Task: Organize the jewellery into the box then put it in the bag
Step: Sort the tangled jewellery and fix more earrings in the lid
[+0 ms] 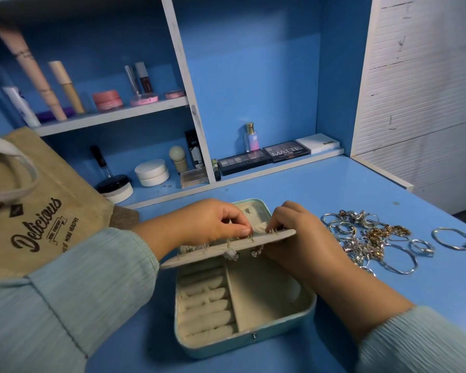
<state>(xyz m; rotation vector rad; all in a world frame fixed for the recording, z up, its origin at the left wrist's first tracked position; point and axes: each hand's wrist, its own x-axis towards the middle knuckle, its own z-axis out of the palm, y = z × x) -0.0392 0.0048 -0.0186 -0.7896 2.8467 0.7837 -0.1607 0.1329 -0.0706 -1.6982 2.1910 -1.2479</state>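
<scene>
My blue desk point(334, 184) carries the open jewellery box point(242, 319) right in front of me. To its right lies a tangled heap of rings and chains point(366, 238), with a small ring point(421, 247) and a thin bangle point(452, 238) just beyond it. At the left stands a tan tote bag point(33, 211), and cosmetics sit along the back ledge point(280, 168)
</scene>
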